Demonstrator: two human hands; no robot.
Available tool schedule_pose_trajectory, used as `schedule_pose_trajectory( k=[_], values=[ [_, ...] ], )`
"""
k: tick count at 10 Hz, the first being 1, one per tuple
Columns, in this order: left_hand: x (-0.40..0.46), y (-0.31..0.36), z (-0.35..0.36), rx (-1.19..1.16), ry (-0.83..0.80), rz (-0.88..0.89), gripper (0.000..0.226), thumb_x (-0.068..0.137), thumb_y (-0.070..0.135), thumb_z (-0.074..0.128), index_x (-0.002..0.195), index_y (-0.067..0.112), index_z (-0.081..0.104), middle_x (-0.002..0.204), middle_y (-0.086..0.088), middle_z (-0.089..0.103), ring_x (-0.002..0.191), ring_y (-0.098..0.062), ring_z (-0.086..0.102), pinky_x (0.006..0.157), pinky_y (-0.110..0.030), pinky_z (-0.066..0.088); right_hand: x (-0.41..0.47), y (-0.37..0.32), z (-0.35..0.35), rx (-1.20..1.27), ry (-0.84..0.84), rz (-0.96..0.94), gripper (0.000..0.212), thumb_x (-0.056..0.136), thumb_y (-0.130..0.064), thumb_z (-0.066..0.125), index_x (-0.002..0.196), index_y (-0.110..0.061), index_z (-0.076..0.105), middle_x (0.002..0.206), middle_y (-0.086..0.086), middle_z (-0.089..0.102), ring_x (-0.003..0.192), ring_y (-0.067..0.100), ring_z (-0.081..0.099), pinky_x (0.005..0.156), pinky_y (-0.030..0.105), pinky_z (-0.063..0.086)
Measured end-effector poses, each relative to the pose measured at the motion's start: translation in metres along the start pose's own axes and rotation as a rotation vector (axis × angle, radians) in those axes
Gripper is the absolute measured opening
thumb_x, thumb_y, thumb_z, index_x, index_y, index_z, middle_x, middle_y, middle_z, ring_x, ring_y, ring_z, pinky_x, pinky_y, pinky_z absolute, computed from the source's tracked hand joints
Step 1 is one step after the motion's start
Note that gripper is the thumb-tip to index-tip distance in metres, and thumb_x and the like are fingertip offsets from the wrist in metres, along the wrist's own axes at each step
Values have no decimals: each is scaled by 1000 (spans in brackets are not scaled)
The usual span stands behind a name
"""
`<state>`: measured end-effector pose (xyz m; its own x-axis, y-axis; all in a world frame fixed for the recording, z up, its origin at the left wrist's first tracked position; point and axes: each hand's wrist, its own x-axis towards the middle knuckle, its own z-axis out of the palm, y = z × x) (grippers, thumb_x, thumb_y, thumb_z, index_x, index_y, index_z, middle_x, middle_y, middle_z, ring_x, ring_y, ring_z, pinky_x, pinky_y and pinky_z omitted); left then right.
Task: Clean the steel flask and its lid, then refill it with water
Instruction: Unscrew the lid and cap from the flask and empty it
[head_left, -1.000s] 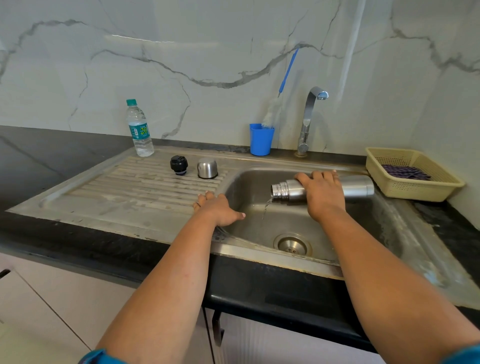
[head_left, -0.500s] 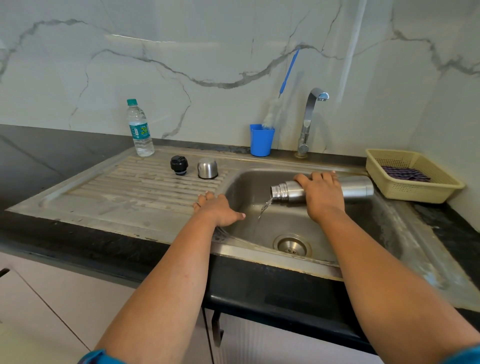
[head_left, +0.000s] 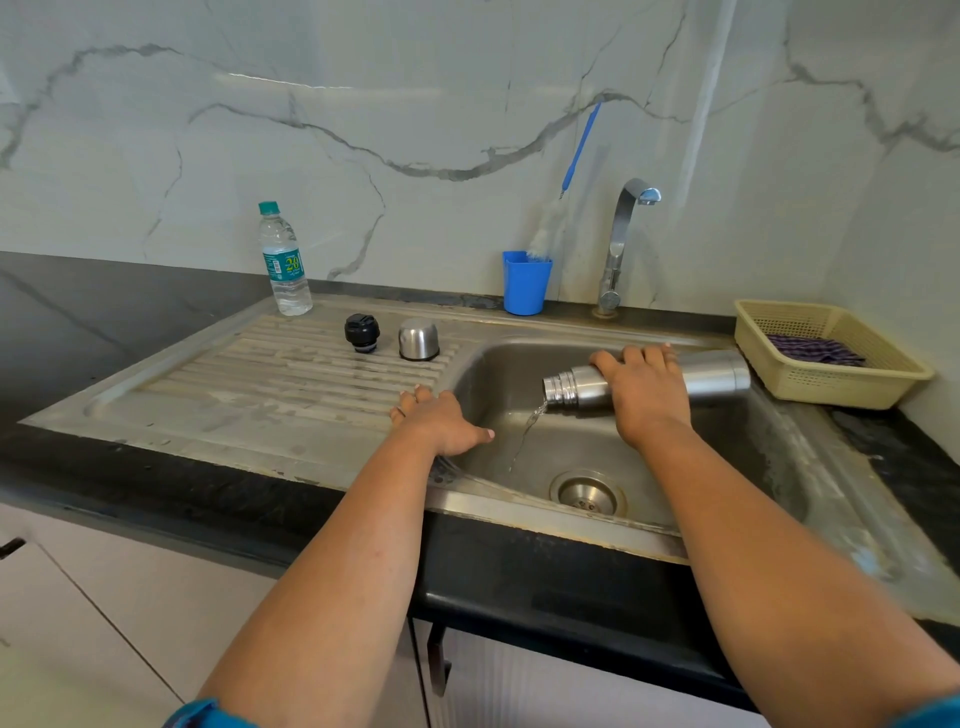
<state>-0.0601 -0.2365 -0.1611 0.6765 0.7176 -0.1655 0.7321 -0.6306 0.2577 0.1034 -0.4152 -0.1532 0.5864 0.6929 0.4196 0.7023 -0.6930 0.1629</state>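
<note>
Step in hand, judged: emptying the steel flask; right hand grips its body, held level above the sink basin, mouth to the left, thin water stream falling toward the drain. Left hand lies flat, fingers straight, on the basin's left rim, holding nothing. Next likely calls for tipping further, then the bottle brush in the blue cup; black stopper and steel cap wait on the drainboard; water bottle label reads "20".

A: What stays hidden?
B: The right hand covers the middle of the cylindrical steel flask; its mouth faces away, so the inside is unseen.
A: And elsewhere?
B: The white bristled bottle brush sinks into the blue plastic cup; both sleeves are cut off at the bottom edge; the clear plastic water bottle label is too small to read.
</note>
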Motion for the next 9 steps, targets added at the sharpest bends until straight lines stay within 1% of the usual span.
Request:
schedule_pose_trajectory(
  k=[3, 5, 9],
  values=[
    [0, 0, 0, 5, -2, 2, 91, 84, 63, 61, 152, 14, 27, 161, -18, 9, 148, -40, 5, 120, -52, 14, 3, -7, -1, -33, 18, -30, 64, 72, -21, 76, 125, -23, 40, 122, 9, 56, 122, 30, 46, 119, 47, 17],
    [-1, 0, 0, 3, 1, 2, 90, 84, 62, 62, 152, 14, 28, 161, -18, 9, 148, -40, 5, 120, -53, 13, 2, -10, -2, -60, 14, -43, 65, 71, -19, 76, 124, -21, 39, 123, 8, 56, 122, 30, 46, 119, 47, 16],
    [-1, 0, -1, 4, -3, 1, 90, 84, 62, 61, 152, 14, 27, 161, -19, 8, 148, -40, 3, 120, -53, 11, 3, -9, 2, -64, 21, -39, 62, 72, -18, 75, 123, -22, 40, 121, 8, 57, 120, 30, 47, 119, 47, 17]
  ],
)
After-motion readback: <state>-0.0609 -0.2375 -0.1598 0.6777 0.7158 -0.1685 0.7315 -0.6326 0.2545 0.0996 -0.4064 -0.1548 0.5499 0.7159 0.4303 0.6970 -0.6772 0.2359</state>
